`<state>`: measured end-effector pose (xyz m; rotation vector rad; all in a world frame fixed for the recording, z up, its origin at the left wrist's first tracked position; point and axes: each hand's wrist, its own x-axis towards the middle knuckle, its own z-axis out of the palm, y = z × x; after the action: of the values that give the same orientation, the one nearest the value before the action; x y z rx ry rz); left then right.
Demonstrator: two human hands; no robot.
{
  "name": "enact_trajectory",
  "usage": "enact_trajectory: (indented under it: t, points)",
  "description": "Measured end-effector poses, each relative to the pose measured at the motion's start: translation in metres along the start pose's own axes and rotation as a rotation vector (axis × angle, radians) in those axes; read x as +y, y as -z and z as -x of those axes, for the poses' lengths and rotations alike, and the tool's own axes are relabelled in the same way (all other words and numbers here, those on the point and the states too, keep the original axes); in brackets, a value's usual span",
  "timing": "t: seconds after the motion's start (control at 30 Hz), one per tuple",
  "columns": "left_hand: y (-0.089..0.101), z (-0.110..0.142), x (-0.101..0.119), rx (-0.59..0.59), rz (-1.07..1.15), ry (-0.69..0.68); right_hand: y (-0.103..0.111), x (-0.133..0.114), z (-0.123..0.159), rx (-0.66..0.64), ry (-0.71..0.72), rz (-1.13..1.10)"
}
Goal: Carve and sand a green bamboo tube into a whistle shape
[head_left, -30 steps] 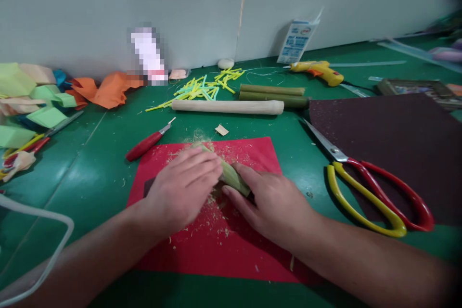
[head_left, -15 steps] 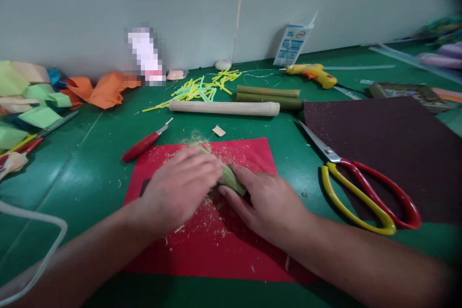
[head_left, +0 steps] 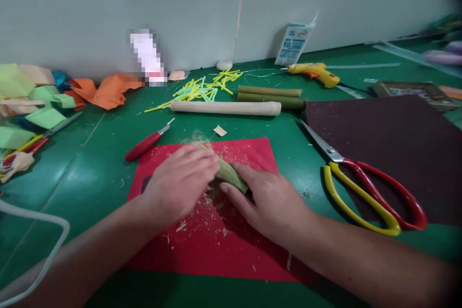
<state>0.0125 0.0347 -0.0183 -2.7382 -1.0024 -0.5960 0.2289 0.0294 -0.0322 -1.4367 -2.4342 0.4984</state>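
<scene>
A short green bamboo piece point(head_left: 232, 177) slants over a red sheet point(head_left: 216, 260) strewn with pale shavings. My right hand point(head_left: 269, 197) grips its near end, thumb on one side and fingers on the other. Across its far part lies my left hand point(head_left: 180, 178), fingers pressed together and curled over it. Whether anything sits under the left palm is hidden. A dark flat patch point(head_left: 145, 183) shows beside the left wrist. Beyond the sheet's far left corner rests a red-handled knife point(head_left: 146, 146), and a small pale chip point(head_left: 219, 131) lies past its far edge.
Large scissors point(head_left: 335, 156) with red and yellow handles lie right, partly on a dark sheet point(head_left: 390, 149). Behind are a peeled bamboo stick point(head_left: 225, 108), green bamboo lengths point(head_left: 270, 101), yellow straw pieces point(head_left: 197, 90) and a glue gun point(head_left: 314, 73). Colored paper point(head_left: 108, 89) is piled left.
My left hand has slid slightly up and left along the bamboo piece, baring more of it. The right hand keeps its grip. The view has shifted slightly.
</scene>
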Motion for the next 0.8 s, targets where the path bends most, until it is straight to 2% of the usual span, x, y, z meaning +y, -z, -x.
enact_trajectory:
  t: [0.1, 0.23, 0.37, 0.43, 0.67, 0.8]
  points:
    - [-0.001, -0.001, 0.001, 0.055, -0.047, 0.117, 0.001, 0.0, 0.0, -0.019, -0.02, 0.006]
    - [-0.002, 0.0, -0.003, 0.008, 0.005, 0.013, 0.003, -0.001, -0.001, -0.026, -0.028, -0.001]
    - [-0.004, 0.003, -0.015, 0.089, 0.03, 0.148, 0.005, 0.0, -0.002, 0.003, -0.068, -0.015]
    - [-0.006, 0.003, -0.018, 0.101, 0.059, 0.162, 0.006, 0.002, -0.002, 0.044, -0.068, -0.017]
    - [-0.007, 0.001, -0.016, 0.125, 0.068, 0.173, 0.004, 0.004, -0.001, 0.118, 0.072, 0.05]
    - [-0.007, -0.001, -0.016, 0.109, 0.122, 0.119, 0.003, 0.004, -0.002, 0.115, 0.075, 0.058]
